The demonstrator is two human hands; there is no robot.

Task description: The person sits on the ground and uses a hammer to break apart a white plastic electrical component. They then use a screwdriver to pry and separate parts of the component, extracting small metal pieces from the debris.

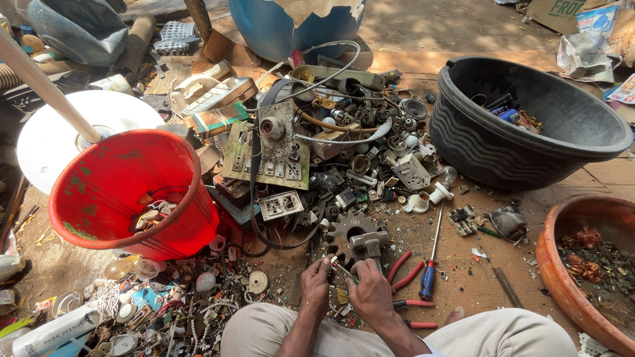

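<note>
Left hand (316,276) and right hand (369,291) are meeting low at the centre of the ground, both pinching closed on a small thin green-and-pale scrap piece (343,268) held between the fingertips; too small to tell what kind of part it is. The piece is hovering just above the ground, just in front of a dark grey toothed metal gear (349,231).

Just right of the right hand, red-handled pliers (405,272) are lying on the ground, and beside them a long screwdriver with a blue-and-red handle (431,259) is pointing away from the person. Beyond the gear, a heap of mixed electrical scrap with a greenish switch board (264,158) is spreading toward the far side. A red plastic bucket (109,192) is sitting at the left, a big black plastic tub (529,125) at the far right, a rust-brown clay bowl (552,258) at the right edge.

Judging the grip: keeping both pinches close to the joint and steadying the wrists against the knees is likely giving cleaner control; loose bits could drop into the clutter below.
</note>
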